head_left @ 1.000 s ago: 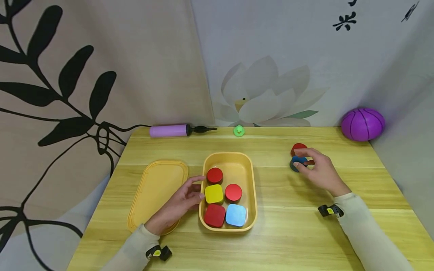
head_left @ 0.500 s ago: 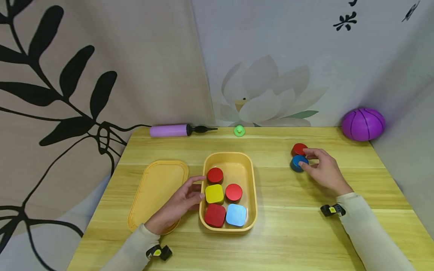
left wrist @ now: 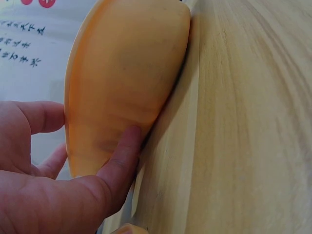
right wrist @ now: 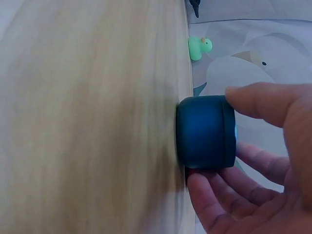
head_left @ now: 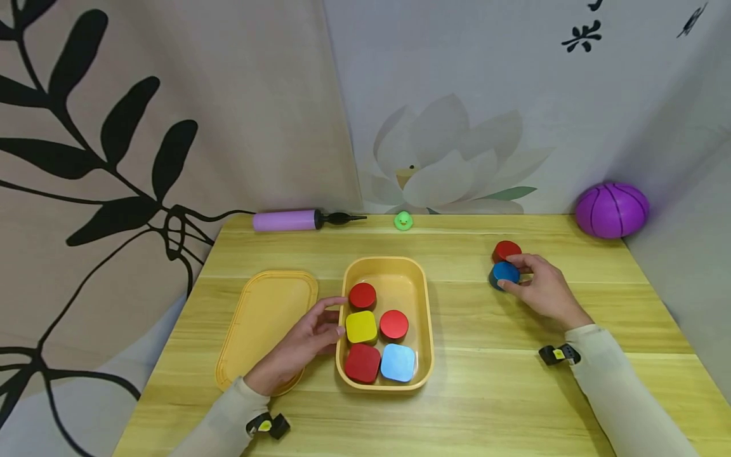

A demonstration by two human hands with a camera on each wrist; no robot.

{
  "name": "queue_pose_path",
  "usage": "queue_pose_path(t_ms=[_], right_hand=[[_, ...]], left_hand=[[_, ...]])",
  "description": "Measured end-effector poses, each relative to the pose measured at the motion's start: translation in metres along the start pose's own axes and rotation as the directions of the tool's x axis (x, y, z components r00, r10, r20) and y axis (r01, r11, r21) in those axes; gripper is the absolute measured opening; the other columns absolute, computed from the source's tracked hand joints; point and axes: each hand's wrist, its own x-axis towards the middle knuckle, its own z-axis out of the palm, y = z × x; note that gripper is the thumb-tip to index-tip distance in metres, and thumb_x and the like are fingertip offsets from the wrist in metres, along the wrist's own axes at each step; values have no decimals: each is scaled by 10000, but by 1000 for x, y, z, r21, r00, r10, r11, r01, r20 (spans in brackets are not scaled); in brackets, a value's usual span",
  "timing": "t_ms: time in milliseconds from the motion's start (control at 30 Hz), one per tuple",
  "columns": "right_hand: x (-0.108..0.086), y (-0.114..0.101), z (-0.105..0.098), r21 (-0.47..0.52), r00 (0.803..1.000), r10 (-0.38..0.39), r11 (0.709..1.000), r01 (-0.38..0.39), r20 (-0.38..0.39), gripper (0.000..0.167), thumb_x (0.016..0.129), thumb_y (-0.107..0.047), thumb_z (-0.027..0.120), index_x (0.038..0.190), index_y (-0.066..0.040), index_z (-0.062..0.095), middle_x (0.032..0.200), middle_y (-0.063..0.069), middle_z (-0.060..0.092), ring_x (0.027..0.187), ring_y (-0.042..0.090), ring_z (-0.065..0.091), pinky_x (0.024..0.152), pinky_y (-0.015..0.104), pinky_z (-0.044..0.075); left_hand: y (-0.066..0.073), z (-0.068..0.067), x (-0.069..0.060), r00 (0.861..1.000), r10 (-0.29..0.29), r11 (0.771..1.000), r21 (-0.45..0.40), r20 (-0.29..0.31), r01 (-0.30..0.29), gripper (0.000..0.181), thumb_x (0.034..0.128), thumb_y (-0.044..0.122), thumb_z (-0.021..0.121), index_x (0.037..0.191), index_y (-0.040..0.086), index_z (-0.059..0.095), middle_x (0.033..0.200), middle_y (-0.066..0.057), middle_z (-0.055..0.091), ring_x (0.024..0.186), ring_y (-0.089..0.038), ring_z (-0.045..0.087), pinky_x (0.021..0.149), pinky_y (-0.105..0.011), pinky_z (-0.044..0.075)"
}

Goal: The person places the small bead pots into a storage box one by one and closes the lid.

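In the head view my right hand (head_left: 546, 289) has its thumb and fingers around a small blue round tin (head_left: 504, 273). The right wrist view shows the thumb on one side of the tin (right wrist: 204, 131) and the fingers on the opposite side, with the tin standing on the table. Just behind it is a red round tin (head_left: 505, 251), partly covered by a finger. My left hand (head_left: 299, 349) touches the left side of a yellow tray (head_left: 422, 298), thumb against its outer wall (left wrist: 131, 63). Inside the tray are several red, yellow and light blue pieces, round or square.
A yellow lid (head_left: 274, 311) lies left of the tray, partly under the left forearm. Along the back edge are a purple hand pump (head_left: 285, 220), a green toy duck (head_left: 403, 221) and a purple ball (head_left: 612, 210). Wooden tabletop (head_left: 457, 419) extends in front of the tray.
My right fingers first covered the blue tin, drew back to the right, then came in around it again. The blue tin shifted slightly right. The left hand stayed at the tray.
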Motion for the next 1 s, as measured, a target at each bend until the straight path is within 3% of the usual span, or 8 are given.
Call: queue_pose_path(t_ms=[133,400,533,733,1000], right_hand=[[1,0,1,-6,999,28,1000,-28,25,665,953,-366,807,1450,2,561,1446,256,568,1091,403,713,888,460,622],[0,-7,-1,27,1000,23,999,-23,20,676,935,-404,822,1425,1,591,1394,223,602,1043,378,741,812,270,627],[0,-15,-3,42,1000,4,999,-4,17,675,934,-407,823,1423,-1,597,1364,214,608,1062,404,739,813,261,626],[0,-29,-6,21,999,-36,999,36,1,666,921,-415,834,1416,-20,626,1281,183,613,1118,425,714,870,391,637],[3,-55,-3,36,993,-113,993,114,-17,607,900,-325,869,1384,-25,660,1237,164,603,1069,353,666,857,450,639]], left_hand=[[0,0,0,1000,1,1000,0,1,-1,595,1065,281,659,1589,300,378,1502,-209,475,1242,-261,595,993,-420,586],[0,0,1,1000,-7,1000,-1,-4,7,598,1065,285,659,1592,297,376,1496,-207,476,1242,-260,598,994,-419,588],[0,0,1,1000,-10,1000,4,-7,10,594,1064,292,662,1588,307,382,1503,-202,476,1255,-268,594,1000,-417,584],[-1,0,1,1000,-9,1000,-1,-6,9,597,1061,295,665,1588,307,384,1508,-198,474,1272,-276,587,1006,-411,580],[-2,-1,1,1000,-7,1000,-18,-2,7,598,1061,287,666,1587,304,383,1504,-203,474,1261,-273,596,1001,-416,586]])
